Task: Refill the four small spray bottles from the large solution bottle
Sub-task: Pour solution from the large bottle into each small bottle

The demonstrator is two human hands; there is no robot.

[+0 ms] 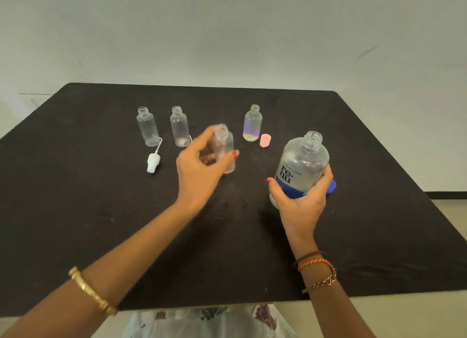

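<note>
My right hand grips the large clear solution bottle with the blue label; it is uncapped and tilted a little to the left. My left hand holds a small clear spray bottle without its top, blurred, just above the black table. Three more small bottles stand open at the back: one far left, one beside it, and one with a purple tint and yellowish bottom to the right.
A white spray head with its tube lies by the far-left bottle. A pink cap stands next to the purple-tinted bottle. A blue cap peeks out behind my right hand. The wall is behind the table.
</note>
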